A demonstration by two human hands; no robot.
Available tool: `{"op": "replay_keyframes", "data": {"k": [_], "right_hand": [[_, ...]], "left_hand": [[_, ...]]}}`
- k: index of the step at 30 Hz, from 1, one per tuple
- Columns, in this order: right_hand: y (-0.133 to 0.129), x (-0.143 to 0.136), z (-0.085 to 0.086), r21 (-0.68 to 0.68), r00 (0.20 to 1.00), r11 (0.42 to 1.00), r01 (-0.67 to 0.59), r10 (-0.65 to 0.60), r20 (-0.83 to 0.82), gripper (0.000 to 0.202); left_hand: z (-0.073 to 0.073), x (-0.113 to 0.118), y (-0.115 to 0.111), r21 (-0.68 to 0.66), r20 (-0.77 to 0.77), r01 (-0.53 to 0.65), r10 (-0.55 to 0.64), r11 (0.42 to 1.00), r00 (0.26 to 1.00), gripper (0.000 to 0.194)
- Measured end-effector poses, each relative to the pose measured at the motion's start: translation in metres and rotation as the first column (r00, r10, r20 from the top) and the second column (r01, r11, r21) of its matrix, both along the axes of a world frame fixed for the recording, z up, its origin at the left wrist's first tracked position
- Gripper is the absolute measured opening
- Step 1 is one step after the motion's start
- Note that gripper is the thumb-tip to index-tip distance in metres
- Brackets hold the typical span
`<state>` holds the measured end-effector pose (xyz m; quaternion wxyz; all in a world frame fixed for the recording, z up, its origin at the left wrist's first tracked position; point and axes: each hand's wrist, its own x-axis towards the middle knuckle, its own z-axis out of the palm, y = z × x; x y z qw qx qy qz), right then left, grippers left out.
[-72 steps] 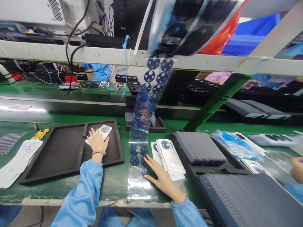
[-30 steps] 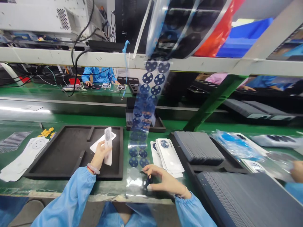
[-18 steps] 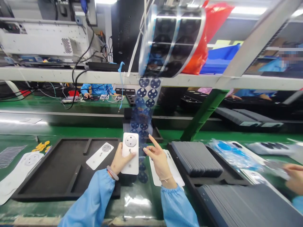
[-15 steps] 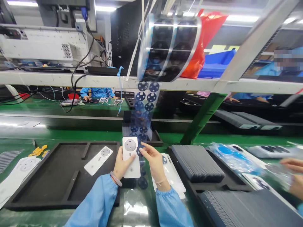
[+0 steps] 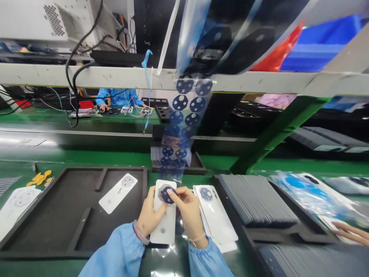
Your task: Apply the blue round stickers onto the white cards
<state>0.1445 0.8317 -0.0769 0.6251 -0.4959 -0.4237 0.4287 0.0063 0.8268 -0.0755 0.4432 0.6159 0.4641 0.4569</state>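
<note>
Above the green bench (image 5: 57, 266), our left fingers (image 5: 160, 211) clamp a white panel (image 5: 167, 231) by its side while our right fingers (image 5: 177, 199) pinch a dark disc (image 5: 166, 195) over its top; both look light, probably slippery, best gripped by edges

Left hand (image 5: 151, 213) gripping white panel (image 5: 163, 227), dark disc (image 5: 168, 194) in right hand (image 5: 187, 207), seemingly touching the panel's round area.

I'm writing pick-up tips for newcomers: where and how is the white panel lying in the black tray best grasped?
Probably across its narrow width, fingers on both long edges near mid-length, coming from above: the white panel looks thin and lies flat, slanted, its long edges away from the walls of the black tray.
</note>
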Motion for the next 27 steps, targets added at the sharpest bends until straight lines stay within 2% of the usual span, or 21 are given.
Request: {"op": "replay_keyframes", "data": {"k": [6,14,27], "right_hand": [[-0.0003,0.0013,-0.0022,0.007,1.000,1.000,0.003,-0.003,0.022,0.032],[-0.0026,0.0011,-0.0026,-0.012,0.998,1.000,-0.008,0.009,0.066,0.031],[-0.0036,-0.0021,-0.0003,-0.003,0.995,1.000,0.015,-0.014,0.097,0.029]], "left_hand": [[-0.0010,-0.0006,-0.0028,-0.006,-0.010,0.071,-0.071,0.997,0.997,0.037],[0.0045,0.0009,-0.0036,-0.006,-0.034,0.064,-0.064,0.998,0.997,0.035],[0.0050,-0.0002,-0.0041,0.012,-0.040,0.081,-0.081,0.997,0.996,0.038]]}}
